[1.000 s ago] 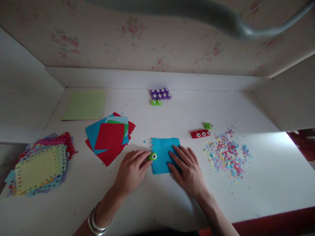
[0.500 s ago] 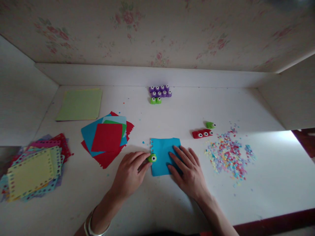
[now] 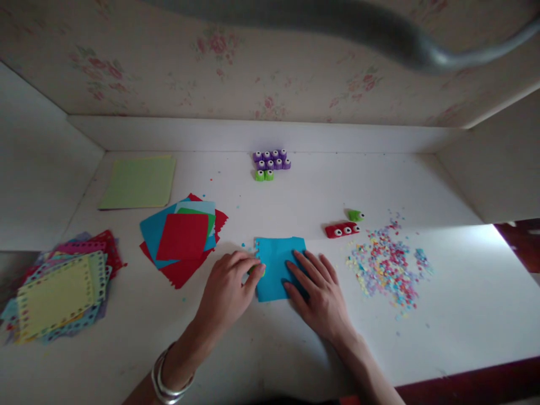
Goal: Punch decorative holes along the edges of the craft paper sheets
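Observation:
A square of blue paper (image 3: 276,261) lies on the white table in front of me, with small notches punched along its left edge. My left hand (image 3: 230,289) is closed over a small green paper punch (image 3: 260,271) at that left edge, so only a sliver of green shows past my fingers. My right hand (image 3: 316,287) lies flat on the right part of the blue sheet with its fingers spread, pressing it down.
A pile of coloured confetti (image 3: 386,267) lies to the right, with red punches (image 3: 341,229) and a green punch (image 3: 354,215) beside it. Purple and green punches (image 3: 271,163) stand at the back. Left are loose coloured squares (image 3: 181,236), a green sheet (image 3: 139,181) and punched sheets (image 3: 59,289).
My left hand has closed down over the green punch, which showed its top before and is now mostly hidden. The right hand stays flat on the blue paper.

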Available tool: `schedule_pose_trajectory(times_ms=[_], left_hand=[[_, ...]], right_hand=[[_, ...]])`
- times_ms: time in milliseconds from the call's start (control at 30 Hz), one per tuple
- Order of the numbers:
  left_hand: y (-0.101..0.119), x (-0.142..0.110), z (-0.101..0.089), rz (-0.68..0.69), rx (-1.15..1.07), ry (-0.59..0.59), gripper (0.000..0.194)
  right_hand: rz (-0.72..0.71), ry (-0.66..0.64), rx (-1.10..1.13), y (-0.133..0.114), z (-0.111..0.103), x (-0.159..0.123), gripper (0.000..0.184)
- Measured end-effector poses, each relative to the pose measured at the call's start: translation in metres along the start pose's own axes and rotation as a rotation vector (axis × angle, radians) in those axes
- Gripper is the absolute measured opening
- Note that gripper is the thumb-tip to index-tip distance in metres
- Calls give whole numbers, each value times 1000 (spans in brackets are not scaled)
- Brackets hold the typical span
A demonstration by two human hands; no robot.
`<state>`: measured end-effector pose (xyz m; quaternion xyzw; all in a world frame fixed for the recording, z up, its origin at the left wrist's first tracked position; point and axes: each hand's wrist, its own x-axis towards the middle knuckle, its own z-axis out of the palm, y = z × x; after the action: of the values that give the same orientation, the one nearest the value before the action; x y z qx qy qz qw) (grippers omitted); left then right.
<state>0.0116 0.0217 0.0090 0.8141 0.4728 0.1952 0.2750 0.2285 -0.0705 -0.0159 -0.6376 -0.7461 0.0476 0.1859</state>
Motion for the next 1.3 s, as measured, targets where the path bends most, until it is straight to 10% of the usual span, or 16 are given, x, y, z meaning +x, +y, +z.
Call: schedule_pose_trajectory(times_ms=[500, 900, 1300], left_hand=[[5, 13, 3, -51, 179, -78, 19], [-30, -30, -24, 92, 307, 100, 24], [-15, -54, -7, 217, -10, 144, 37]], right_hand=[[29, -19, 1, -3, 0, -1, 41], [11, 16, -17, -1, 3, -3, 39], [13, 37, 397, -37, -22, 8, 42]])
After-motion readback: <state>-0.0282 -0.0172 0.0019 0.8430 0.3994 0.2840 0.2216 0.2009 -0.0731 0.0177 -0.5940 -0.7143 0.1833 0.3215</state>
